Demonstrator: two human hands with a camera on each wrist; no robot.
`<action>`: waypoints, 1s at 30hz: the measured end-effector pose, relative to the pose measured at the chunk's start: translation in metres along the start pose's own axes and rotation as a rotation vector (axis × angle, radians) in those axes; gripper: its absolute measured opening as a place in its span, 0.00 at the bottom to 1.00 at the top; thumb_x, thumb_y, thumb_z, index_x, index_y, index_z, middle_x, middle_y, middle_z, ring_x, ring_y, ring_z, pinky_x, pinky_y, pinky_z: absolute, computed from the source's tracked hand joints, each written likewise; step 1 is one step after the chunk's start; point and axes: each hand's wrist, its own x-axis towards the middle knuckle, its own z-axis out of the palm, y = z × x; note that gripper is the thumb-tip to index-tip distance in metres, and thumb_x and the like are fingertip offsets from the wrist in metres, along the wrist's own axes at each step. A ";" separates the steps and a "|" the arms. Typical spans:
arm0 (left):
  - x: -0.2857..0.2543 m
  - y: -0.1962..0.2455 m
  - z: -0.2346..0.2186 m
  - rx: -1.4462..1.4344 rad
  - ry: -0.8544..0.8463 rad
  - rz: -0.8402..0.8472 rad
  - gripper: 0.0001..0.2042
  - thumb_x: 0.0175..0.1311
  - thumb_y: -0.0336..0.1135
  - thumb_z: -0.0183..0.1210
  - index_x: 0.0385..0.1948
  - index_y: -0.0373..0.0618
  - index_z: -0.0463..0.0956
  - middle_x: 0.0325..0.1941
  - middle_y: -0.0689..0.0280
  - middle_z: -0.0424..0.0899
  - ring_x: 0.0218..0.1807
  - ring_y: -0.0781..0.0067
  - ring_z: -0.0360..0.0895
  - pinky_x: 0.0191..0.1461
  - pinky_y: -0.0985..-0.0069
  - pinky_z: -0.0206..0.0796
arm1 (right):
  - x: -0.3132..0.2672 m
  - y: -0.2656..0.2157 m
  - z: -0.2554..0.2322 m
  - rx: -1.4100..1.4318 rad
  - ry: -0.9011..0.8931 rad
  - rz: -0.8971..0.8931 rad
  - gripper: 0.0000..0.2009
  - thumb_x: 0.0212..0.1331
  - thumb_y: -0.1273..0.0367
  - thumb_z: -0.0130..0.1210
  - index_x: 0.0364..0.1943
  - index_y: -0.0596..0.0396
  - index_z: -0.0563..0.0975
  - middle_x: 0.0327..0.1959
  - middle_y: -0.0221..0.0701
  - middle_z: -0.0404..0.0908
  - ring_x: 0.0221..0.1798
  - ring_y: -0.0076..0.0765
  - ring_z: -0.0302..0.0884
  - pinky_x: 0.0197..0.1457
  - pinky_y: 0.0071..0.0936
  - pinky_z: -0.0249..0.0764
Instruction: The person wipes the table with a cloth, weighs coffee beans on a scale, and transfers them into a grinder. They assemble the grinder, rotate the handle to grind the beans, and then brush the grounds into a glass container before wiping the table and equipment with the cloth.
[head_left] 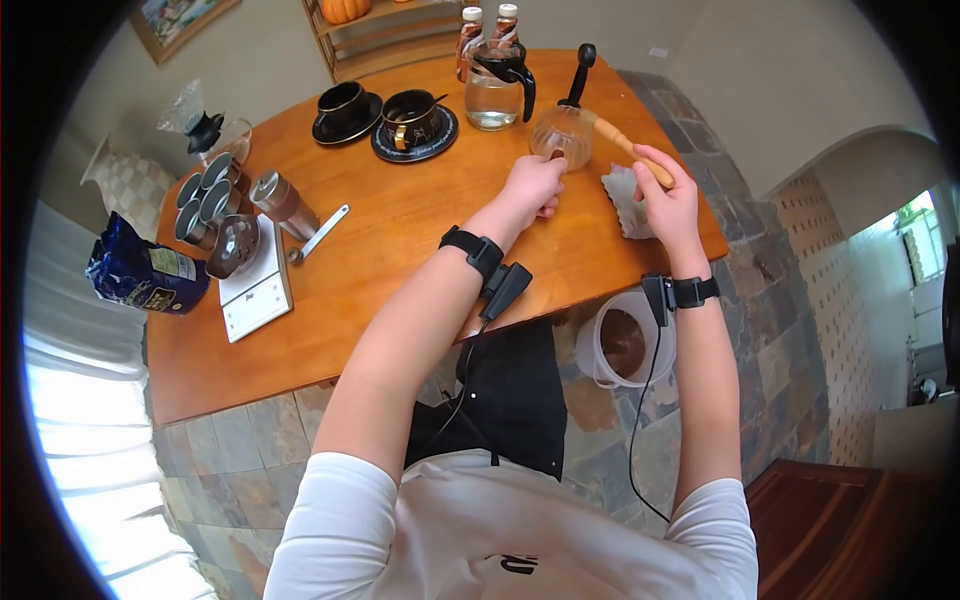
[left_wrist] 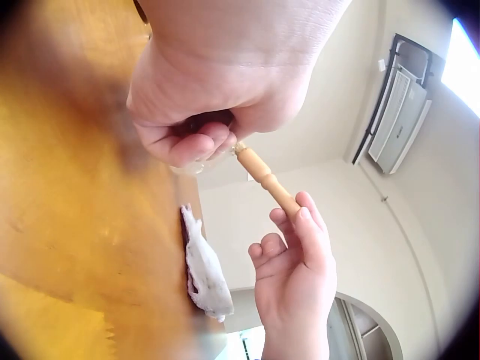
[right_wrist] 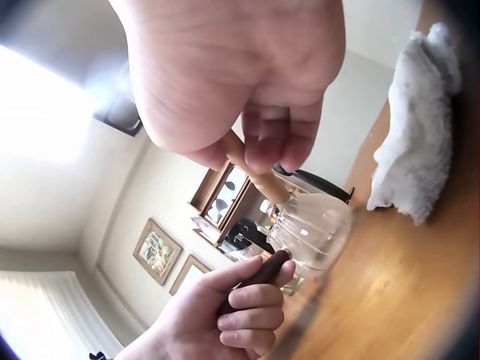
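Vessel of clear ribbed glass [head_left: 560, 146], held over the tabletop near its R end: L hand [head_left: 533, 188] has fingers curled round its dark handle [right_wrist: 257, 283]; R hand [head_left: 668, 203] pinches a wooden stick [head_left: 622, 139] btwn thumb & fingertips, other fingers part bent, w/ the stick's far end at the vessel; whether it is inside, cannot tell. Carafe [head_left: 493, 98] behind holds clear liquid, approx. half full; two white-capped bottles [head_left: 469, 42] stand beyond. Black cup [head_left: 408, 118] on its saucer [head_left: 415, 156] has a thin utensil in it; second black cup [head_left: 342, 102] sits on another saucer [head_left: 325, 131], contents not visible. White bucket [head_left: 590, 350], on the floor below the table's near edge, has brown contents. Brown bowl [head_left: 236, 246] rests on the white scale [head_left: 256, 308], beside metal cups [head_left: 196, 222], grinder [head_left: 284, 203] & blue bag [head_left: 150, 272]. Gray cloth [head_left: 630, 208] lies near the R edge, below R hand. Table [head_left: 400, 215] shows a broad stretch of wood btwn the scale & L forearm, and a narrower strip btwn L hand & cloth.
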 end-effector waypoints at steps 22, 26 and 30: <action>-0.105 0.012 -0.085 0.594 0.142 0.457 0.23 0.68 0.46 0.58 0.54 0.33 0.72 0.29 0.62 0.79 0.34 0.71 0.78 0.41 0.73 0.71 | -0.001 0.002 0.027 -1.113 -0.263 -0.244 0.14 0.60 0.73 0.52 0.48 0.48 0.82 0.40 0.38 0.80 0.43 0.53 0.78 0.48 0.42 0.75; -0.183 0.023 -0.112 0.582 0.000 0.378 0.17 0.70 0.39 0.56 0.53 0.36 0.72 0.31 0.67 0.77 0.34 0.80 0.74 0.40 0.78 0.69 | 0.007 0.015 0.023 -1.135 -0.424 -0.299 0.17 0.57 0.76 0.50 0.49 0.48 0.82 0.41 0.36 0.80 0.49 0.50 0.77 0.52 0.44 0.74; -0.258 0.021 -0.139 0.713 0.015 0.350 0.13 0.71 0.34 0.54 0.52 0.38 0.73 0.31 0.71 0.76 0.35 0.83 0.72 0.40 0.80 0.68 | 0.011 0.022 0.013 -1.120 -0.306 -0.305 0.19 0.58 0.70 0.52 0.55 0.51 0.78 0.53 0.42 0.80 0.58 0.52 0.75 0.62 0.41 0.71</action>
